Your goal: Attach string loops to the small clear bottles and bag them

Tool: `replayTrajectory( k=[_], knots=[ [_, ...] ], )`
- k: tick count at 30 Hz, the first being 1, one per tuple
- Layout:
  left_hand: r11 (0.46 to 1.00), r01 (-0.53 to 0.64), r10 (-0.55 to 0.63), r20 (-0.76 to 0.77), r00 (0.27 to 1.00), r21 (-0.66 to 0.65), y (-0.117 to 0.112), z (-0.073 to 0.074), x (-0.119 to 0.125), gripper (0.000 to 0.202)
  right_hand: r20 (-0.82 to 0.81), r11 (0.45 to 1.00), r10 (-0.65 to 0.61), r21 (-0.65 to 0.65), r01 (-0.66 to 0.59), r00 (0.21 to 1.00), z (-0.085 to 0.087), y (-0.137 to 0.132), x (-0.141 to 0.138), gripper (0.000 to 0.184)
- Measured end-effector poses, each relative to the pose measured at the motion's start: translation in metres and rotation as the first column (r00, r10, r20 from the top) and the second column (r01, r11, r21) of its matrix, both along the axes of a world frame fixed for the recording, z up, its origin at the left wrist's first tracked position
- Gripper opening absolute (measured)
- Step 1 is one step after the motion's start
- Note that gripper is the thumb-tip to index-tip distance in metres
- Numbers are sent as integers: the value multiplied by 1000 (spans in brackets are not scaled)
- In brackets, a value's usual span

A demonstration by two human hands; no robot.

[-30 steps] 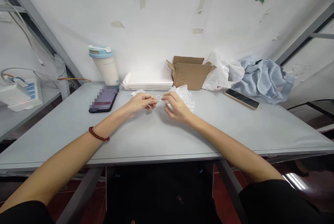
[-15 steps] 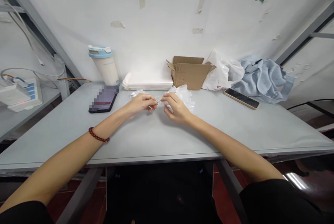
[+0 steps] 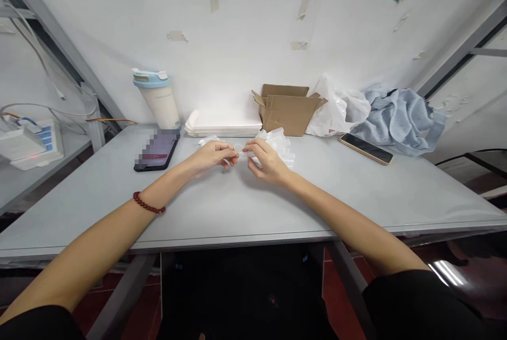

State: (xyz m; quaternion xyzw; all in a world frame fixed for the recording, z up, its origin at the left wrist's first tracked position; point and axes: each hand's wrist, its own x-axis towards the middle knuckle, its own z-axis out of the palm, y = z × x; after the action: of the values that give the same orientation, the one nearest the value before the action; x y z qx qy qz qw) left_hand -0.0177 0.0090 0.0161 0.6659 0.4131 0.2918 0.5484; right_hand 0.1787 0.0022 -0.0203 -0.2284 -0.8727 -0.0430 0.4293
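visibly, left hand point(image 3: 212, 159) pinches a thin loop point(image 3: 238, 145) just beside right hand point(image 3: 269, 164), whose grip is unclear.

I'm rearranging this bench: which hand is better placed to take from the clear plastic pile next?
The right hand, probably: it overlaps the clear plastic pile in view. The left hand is farther off and seems to pinch a thin loop; what the right holds is unclear.

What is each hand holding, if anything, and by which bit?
The left hand seems to pinch a thin pale loop by its left side. The right hand is at the other side; its hold is unclear.
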Motion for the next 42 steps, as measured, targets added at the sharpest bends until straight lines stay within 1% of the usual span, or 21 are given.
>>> replayTrajectory(
  k=[5,8,12,15,19,23,30,32,34,36,38,40,42],
  knots=[
    [998,-59,59,48,997,-16,5,0,-2,26,1,1000,-6,6,6,1000,1,2,1,25],
    [997,-66,66,2,998,31,8,-1,-5,25,10,1000,-20,4,20,1000,1,3,1,25],
    [994,-17,24,-65,998,106,7,-1,-6,23,-6,1000,-15,1,15,1000,-1,2,0,24],
    [992,0,10,-75,997,129,4,0,-3,23,-26,999,-20,-41,19,999,-2,0,-1,24],
    [987,-25,36,-65,997,160,0,-1,1,24,-45,993,-46,-113,41,998,-3,-5,-1,24],
    [982,-39,56,-82,995,186,-1,-3,3,25,-39,989,-53,-143,47,998,-3,-8,-1,25],
    [979,-26,55,-139,989,204,-5,1,4,25,-18,993,-49,-109,47,999,-3,-7,0,25],
    [978,-19,52,-155,986,207,-4,3,3,25,4,995,-42,-93,42,999,-2,-5,-1,24],
    [975,-26,61,-155,986,221,0,4,-1,25,26,996,-61,-68,63,998,0,-2,-1,25],
    [964,-86,125,-141,982,251,7,7,-7,25,33,992,-120,-45,122,992,2,2,-1,28],
    [936,-211,254,-126,959,283,15,9,-15,24,42,980,-191,-49,193,981,4,6,2,33],
    [895,-329,379,-125,917,301,23,12,-24,21,83,963,-247,-93,254,966,6,10,7,36],
    [852,-414,474,-140,869,320,29,14,-33,17,170,939,-279,-159,306,945,7,13,13,35]
  ],
)
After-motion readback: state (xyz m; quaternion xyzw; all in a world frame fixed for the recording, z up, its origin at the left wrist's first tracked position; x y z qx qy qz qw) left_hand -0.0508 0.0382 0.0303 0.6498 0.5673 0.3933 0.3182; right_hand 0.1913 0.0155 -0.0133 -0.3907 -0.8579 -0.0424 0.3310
